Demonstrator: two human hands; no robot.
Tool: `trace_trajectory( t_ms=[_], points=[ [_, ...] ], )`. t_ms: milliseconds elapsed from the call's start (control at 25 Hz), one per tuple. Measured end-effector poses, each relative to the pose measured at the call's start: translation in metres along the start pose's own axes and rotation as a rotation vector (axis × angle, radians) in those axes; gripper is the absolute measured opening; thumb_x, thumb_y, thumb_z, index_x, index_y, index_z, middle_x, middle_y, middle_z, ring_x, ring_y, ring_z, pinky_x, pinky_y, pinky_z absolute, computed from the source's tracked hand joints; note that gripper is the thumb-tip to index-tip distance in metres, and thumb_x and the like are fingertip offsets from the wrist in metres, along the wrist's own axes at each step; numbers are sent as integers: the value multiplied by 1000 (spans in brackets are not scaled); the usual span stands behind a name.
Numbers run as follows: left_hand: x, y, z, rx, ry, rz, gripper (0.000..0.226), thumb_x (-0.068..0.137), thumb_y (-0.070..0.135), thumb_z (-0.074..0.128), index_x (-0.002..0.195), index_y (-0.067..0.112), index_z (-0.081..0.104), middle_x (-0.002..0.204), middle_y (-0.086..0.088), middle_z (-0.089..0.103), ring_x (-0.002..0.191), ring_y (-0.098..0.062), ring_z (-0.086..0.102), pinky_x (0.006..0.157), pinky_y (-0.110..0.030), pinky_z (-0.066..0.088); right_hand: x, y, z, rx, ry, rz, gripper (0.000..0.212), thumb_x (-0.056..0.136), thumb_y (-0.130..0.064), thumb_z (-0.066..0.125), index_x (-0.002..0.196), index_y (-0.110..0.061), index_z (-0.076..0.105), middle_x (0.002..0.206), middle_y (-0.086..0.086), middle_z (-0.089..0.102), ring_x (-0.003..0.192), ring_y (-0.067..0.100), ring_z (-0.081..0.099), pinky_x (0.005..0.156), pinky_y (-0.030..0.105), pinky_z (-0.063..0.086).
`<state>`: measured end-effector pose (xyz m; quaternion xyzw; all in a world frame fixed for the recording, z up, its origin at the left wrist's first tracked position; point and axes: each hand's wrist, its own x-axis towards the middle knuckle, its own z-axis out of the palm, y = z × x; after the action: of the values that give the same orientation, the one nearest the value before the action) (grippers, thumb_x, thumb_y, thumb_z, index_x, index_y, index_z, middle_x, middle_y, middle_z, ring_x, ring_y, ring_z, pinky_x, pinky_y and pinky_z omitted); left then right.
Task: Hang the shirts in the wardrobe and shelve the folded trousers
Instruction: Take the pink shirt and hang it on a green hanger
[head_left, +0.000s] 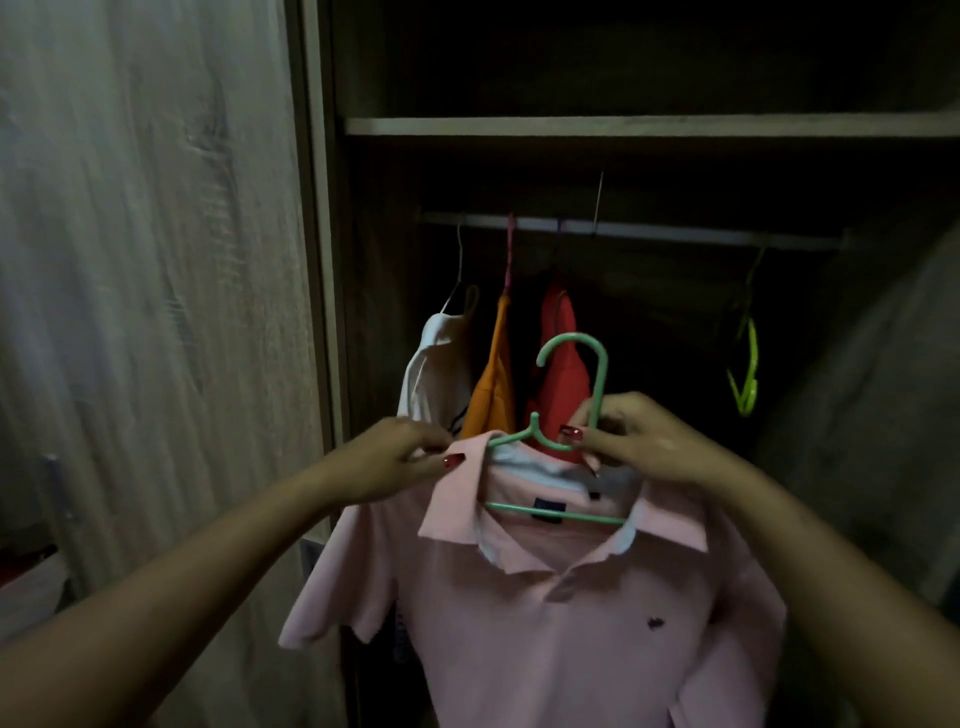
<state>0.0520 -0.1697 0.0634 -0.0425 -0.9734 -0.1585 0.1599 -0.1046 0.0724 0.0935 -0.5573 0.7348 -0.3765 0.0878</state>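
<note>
**Wardrobe (323, 260) open, pink polo shirt (545, 634) held up before it**

Dim wood is all around me. A pale wood-grain panel (156, 312) fills the left side, and beside it the wardrobe's dark interior stands open. Near its top a shelf (623, 126) runs the full width. Below the shelf a rail (675, 235) spans the hanging compartment.

Three shirts hang close together on the rail's left part: a white shirt (431, 374), an orange shirt (493, 384) and a red shirt (558, 348). Well apart from them, toward the rail's right end, a bare lime-green hanger (748, 374) dangles.

I hold the pink polo shirt in front of this compartment, lower than the rail and not on it. It sits on a mint-green hanger (598, 384), whose hook stands upright and free.

My left hand (400, 462) pinches the left side of the collar, thumb and fingers pressed together on the cloth. My right hand (639, 441) has its fingers curled round the hanger's neck, just under the hook.

A dark label (547, 508) shows inside the collar, and a small dark emblem (655, 621) marks the chest.
</note>
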Motion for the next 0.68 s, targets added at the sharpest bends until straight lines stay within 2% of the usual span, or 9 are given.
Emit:
trace_trajectory(
  t_ms=[80,160,280,320,400,440,520,600,680],
  points=[
    [11,7,7,-81,-31,23,26,93,48,44,83,29,59,73,10,61,67,-5,56,62,-24,44,-14,-7,-20,137,-11,54,19,90,-15,57,92,2,65,64,7,62,62,11,54,57,18,42],
    [34,16,8,-118,-5,85,33,92,51,41,86,25,60,78,5,64,74,-10,60,69,-31,49,-32,-11,-42,339,-8,171,20,86,-19,59,94,-1,64,69,11,64,65,16,51,58,20,43],
    [75,37,15,-139,121,99,36,90,48,44,115,27,58,98,2,63,89,-11,58,81,-24,44,-59,-13,-78,560,78,261,19,81,-17,59,94,-4,64,71,16,61,57,13,44,50,17,41],
    [88,43,18,-87,170,93,42,93,46,41,129,28,50,104,-3,60,92,-13,56,83,-22,41,-68,-15,-88,569,109,265,17,82,-14,57,94,-4,65,71,16,60,53,12,42,48,16,40],
    [110,52,27,48,267,90,45,100,39,27,139,25,42,113,-16,58,89,-26,57,81,-28,42,-84,-19,-105,546,145,265,18,81,-13,56,94,-5,66,68,14,59,47,9,38,43,14,36],
    [120,53,30,32,279,39,47,101,38,22,137,19,46,122,-21,57,93,-34,59,82,-33,45,-92,-21,-113,547,154,275,19,78,-16,63,93,-5,66,65,12,58,44,7,36,40,13,35],
    [133,46,34,4,120,-216,46,99,40,30,124,10,55,126,-22,56,110,-40,56,94,-42,43,-103,-21,-126,610,166,322,40,58,-25,84,90,-7,69,62,9,58,41,5,35,36,13,33],
    [138,32,40,102,65,-306,41,98,39,38,106,3,56,109,-22,62,99,-36,59,85,-40,45,-106,-21,-135,684,228,397,60,36,-23,94,87,-5,71,59,9,58,39,4,36,33,14,32],
    [133,20,40,146,60,-313,36,97,36,41,97,3,56,97,-18,62,84,-27,57,74,-35,45,-96,-22,-130,737,304,441,51,42,-6,88,87,1,66,56,11,58,36,5,38,32,13,31]
  ],
)
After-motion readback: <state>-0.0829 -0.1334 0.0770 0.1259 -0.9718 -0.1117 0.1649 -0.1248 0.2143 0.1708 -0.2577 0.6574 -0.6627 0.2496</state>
